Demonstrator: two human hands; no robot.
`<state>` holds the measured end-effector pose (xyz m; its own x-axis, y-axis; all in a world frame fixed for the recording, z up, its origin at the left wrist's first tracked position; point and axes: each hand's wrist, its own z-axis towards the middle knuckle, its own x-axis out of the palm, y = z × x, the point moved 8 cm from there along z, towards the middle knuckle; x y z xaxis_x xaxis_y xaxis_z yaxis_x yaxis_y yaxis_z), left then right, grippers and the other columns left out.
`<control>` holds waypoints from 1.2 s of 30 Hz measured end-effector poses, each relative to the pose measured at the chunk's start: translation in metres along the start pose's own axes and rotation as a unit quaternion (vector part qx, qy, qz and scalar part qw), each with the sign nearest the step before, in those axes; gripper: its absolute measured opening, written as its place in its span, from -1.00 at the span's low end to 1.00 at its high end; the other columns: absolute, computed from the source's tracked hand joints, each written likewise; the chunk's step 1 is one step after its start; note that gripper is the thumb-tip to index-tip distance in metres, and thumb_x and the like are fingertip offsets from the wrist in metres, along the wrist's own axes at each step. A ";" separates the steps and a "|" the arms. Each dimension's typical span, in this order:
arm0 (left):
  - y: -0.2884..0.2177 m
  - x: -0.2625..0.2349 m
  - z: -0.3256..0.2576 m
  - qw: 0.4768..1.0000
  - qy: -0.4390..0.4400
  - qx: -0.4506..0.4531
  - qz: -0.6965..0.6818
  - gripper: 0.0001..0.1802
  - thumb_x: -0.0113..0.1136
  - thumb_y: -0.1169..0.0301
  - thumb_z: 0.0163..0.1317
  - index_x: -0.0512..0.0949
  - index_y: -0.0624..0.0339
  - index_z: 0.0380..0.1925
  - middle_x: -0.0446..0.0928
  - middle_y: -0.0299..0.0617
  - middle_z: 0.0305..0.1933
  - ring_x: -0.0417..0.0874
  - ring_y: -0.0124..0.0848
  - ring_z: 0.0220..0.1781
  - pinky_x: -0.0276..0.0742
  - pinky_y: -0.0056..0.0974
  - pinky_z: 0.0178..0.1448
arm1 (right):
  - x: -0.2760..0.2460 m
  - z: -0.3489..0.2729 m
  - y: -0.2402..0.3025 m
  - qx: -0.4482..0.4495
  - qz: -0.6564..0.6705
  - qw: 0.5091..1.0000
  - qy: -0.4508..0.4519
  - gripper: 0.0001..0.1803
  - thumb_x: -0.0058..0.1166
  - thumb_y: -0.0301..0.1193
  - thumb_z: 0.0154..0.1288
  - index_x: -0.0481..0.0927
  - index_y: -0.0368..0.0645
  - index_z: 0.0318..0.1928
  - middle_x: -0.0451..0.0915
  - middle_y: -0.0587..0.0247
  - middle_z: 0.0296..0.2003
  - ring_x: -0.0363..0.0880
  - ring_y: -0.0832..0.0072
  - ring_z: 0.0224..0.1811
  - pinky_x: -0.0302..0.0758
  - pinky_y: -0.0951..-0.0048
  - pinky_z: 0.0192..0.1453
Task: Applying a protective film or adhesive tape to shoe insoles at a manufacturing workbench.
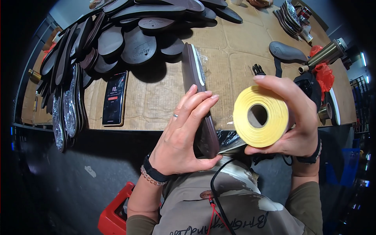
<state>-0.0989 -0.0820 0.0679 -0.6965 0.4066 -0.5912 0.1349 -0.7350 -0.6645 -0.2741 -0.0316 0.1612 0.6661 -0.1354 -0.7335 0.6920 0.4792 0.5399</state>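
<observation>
Nearest, the left hand [178, 137] clasps a dark brown shoe sole [199, 102] on edge, its long axis running from near to far, tip pointing away. The right hand [291, 125] is closed around a yellow tape roll [261, 116], core hole facing the camera. No tape shows on the sole yet. Farther left, many soles [129, 43] lie heaped on the cardboard-covered table [235, 58].

Cardboard-covered workbench [156, 105], grey floor [70, 176]

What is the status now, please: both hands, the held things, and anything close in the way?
Left hand grips brown shoe sole, held on edge. Right hand grips yellow tape roll. Sole and roll apart. Phone and sole pile lie clear.
</observation>
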 end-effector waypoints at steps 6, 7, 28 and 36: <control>-0.001 0.004 0.001 1.000 0.013 -0.001 0.006 0.21 0.67 0.13 -0.14 0.30 0.29 0.54 0.30 0.12 0.57 0.14 0.23 0.71 0.13 0.21 0.71 | -0.006 0.004 0.011 -0.070 -0.134 0.986 -0.077 0.14 0.80 -0.09 -0.28 0.56 -0.39 0.32 0.68 0.01 0.14 0.70 0.25 0.13 0.61 0.29 0.26; -0.001 0.004 0.001 1.000 0.014 -0.003 0.011 0.22 0.67 0.13 -0.13 0.28 0.29 0.56 0.29 0.13 0.59 0.13 0.23 0.71 0.13 0.20 0.71 | -0.004 0.006 0.010 -0.077 -0.135 0.984 -0.083 0.12 0.80 -0.12 -0.25 0.55 -0.38 0.33 0.68 0.03 0.12 0.70 0.27 0.12 0.62 0.31 0.24; -0.003 0.004 -0.005 1.000 -0.010 -0.005 0.005 0.32 0.59 0.17 -0.09 0.07 0.37 0.65 0.18 0.27 0.63 0.13 0.32 0.70 0.22 0.17 0.68 | 0.024 0.020 0.006 -0.011 -0.161 0.980 -0.112 -0.03 0.76 -0.25 -0.16 0.58 -0.29 0.31 0.71 0.02 0.13 0.74 0.16 0.12 0.67 0.27 0.20; -0.004 0.007 -0.010 1.000 -0.020 -0.017 0.003 0.23 0.46 0.08 0.07 0.07 0.41 0.64 0.18 0.27 0.63 0.14 0.32 0.69 0.18 0.16 0.69 | 0.029 0.018 0.006 0.012 -0.166 0.980 -0.110 -0.06 0.75 -0.31 -0.14 0.59 -0.27 0.31 0.71 0.03 0.07 0.75 0.15 0.07 0.68 0.27 0.17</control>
<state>-0.0972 -0.0708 0.0626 -0.7226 0.3799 -0.5775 0.1630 -0.7182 -0.6764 -0.2458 -0.0480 0.1501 0.4447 -0.4655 -0.7652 0.8855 0.3569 0.2975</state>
